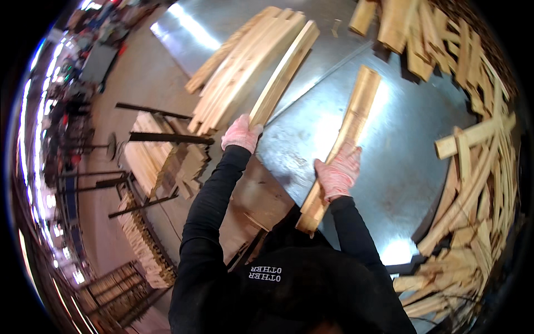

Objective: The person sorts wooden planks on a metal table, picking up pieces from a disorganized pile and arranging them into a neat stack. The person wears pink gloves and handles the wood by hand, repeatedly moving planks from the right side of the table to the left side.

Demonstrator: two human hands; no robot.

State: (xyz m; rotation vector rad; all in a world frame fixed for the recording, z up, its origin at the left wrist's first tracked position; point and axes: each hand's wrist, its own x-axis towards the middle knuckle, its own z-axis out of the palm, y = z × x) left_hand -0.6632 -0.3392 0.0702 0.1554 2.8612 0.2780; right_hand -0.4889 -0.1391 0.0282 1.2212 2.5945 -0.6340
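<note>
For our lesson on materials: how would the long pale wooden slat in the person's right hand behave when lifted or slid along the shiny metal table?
The long pale wooden slat looks straight and rigid, so probably stiff. Being thin, likely light. Flat faces should slide on the shiny metal table, not roll. The right hand grips it in a glove.

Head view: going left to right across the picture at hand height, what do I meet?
Stacked slats on the floor racks → left hand gripping a wooden slat → right hand holding another wooden board → bare metal table → heap of loose wood strips.
</note>
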